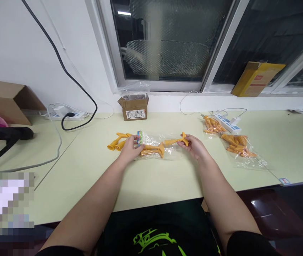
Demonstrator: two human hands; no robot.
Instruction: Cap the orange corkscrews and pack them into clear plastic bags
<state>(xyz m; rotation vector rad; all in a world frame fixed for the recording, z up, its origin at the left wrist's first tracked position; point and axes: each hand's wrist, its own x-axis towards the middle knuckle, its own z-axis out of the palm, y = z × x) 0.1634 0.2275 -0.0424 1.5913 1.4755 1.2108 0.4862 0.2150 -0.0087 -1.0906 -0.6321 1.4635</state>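
A clear plastic bag (171,153) lies on the pale green table in front of me, with an orange plastic piece (152,150) inside. My left hand (131,148) is closed on the bag's left end, beside its colourful header strip (139,137). My right hand (195,146) pinches the T-shaped end of another orange piece (184,139), whose narrow part points left into or over the bag; which one cannot be told. More orange pieces (113,145) lie just left of my left hand, partly hidden by it.
Two filled bags of orange pieces (212,125) (238,145) lie at the right near a power strip (228,124). A small brown box (135,108) stands by the wall. Cables and a black stand (10,137) are at the left.
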